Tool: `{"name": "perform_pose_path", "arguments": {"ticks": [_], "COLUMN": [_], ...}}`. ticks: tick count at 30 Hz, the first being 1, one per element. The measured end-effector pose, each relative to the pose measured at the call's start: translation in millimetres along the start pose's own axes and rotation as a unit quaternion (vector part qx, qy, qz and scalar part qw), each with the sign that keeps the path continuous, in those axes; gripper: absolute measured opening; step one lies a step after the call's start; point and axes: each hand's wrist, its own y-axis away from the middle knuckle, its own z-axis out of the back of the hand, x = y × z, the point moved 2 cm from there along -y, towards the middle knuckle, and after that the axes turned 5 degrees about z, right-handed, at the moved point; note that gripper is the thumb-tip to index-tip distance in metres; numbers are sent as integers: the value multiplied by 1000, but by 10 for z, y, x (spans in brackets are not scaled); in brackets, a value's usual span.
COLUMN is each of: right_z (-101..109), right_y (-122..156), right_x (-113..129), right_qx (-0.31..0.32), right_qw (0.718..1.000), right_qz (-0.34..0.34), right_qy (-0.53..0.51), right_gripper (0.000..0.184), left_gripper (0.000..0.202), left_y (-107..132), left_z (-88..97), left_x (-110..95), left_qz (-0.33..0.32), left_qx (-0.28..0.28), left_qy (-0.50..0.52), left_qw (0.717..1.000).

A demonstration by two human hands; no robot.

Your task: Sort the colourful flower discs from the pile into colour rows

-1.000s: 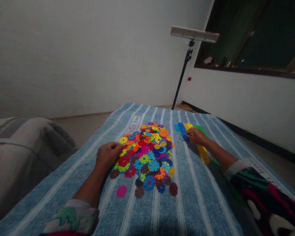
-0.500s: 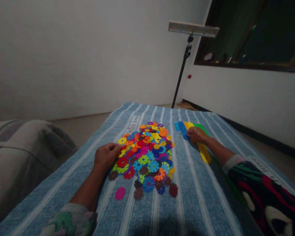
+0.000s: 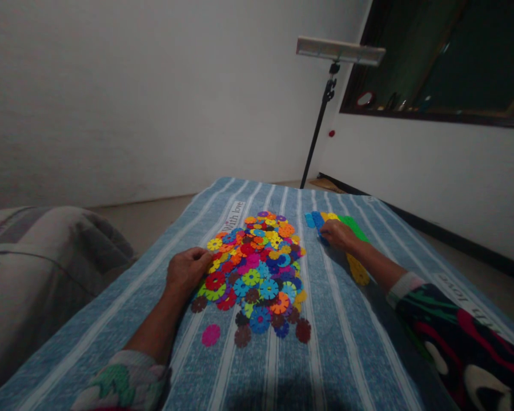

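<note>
A loose heap of notched plastic interlocking discs (image 3: 252,277) in many colours lies on the striped blue cloth (image 3: 154,319). My left hand (image 3: 188,271) rests at the heap's left edge, fingers drawn together; whatever is between them is hidden. My right hand (image 3: 340,235) is closed at the near end of a row of blue discs (image 3: 317,220), its fingertips touching the blue there. Yellow discs (image 3: 358,271) form a row partly under my right wrist, and a green row (image 3: 353,225) lies beyond. A short light-blue row (image 3: 309,220) sits left of the blue one.
A pink disc (image 3: 211,335) and a brown disc (image 3: 302,330) lie at the heap's near side. Behind the table stands a lamp on a black pole (image 3: 317,134). Cloth-covered furniture (image 3: 47,285) is at the left, and a dark window (image 3: 445,63) at the right.
My right hand has shifted slightly left and toward me along the blue row. My left hand stays at the heap's edge. The whole view has moved a little.
</note>
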Motion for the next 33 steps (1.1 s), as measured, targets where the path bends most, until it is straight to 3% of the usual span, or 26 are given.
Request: {"name": "perform_pose_path", "arguments": {"ticks": [7, 15, 25, 33], "right_z": [-63, -205, -153, 30], "right_y": [-244, -406, -431, -200], "right_x": [472, 617, 622, 439], "right_qx": [12, 55, 41, 39], "right_qw": [997, 998, 995, 986], "right_qz": [79, 21, -63, -117], "right_qy": [-4, -12, -66, -110], "right_gripper": [25, 27, 20, 16], "left_gripper": [35, 33, 34, 33], "left_y": [6, 57, 45, 20], "left_z": [3, 26, 10, 9], "left_x": [-3, -40, -19, -5], "left_qz": [7, 4, -3, 0], "left_qx": [1, 5, 5, 4], "left_qy": [10, 7, -2, 6], "left_qw": [1000, 1000, 1000, 1000]}}
